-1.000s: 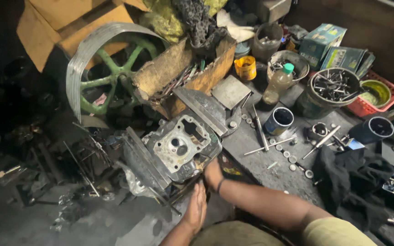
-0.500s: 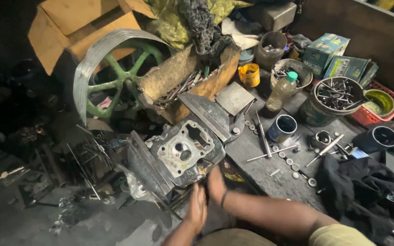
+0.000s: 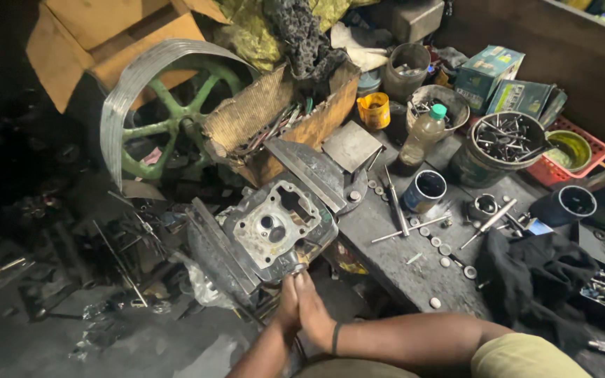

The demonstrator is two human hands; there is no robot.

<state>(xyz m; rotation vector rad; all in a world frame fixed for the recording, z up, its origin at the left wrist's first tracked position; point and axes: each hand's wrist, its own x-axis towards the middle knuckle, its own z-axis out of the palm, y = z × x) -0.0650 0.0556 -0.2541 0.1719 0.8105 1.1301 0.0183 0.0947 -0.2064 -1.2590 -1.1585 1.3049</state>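
- Head view, looking down: a grey metal cylinder head (image 3: 278, 227) sits clamped between the plates of a bench vise (image 3: 316, 171) at the edge of the dark bench (image 3: 393, 259), its machined face with the round ports turned up and tilted toward the person.
- Both hands meet just below the casting's lower edge. The left hand (image 3: 287, 308) and the right hand (image 3: 314, 311) are pressed side by side, fingertips up against the underside of the casting or the vise part there.
- The grip of each hand looks narrow, fingers drawn together; whether they pinch a small part or only push on metal I cannot tell, since the fingertips sit in shadow.
- Judged from how things lie, the casting is already stripped: no valves or springs show in the ports, and small washers (image 3: 444, 248) and loose pins (image 3: 409, 229) lie spread on the bench just beside it.
- A thin screwdriver-like tool (image 3: 395, 203) and a short socket piece (image 3: 483, 207) lie untouched to the right, well apart from the hands.
- Work on the casting seems mid-way: it is fixed in place and handled at its lower edge, while the loose hardware has not gone back on.
- Around it: a blue cup (image 3: 425, 190), a plastic bottle with a green cap (image 3: 423, 136), a tub of bolts (image 3: 505, 140), a green spoked flywheel (image 3: 169, 119) and a black cloth (image 3: 540, 273).
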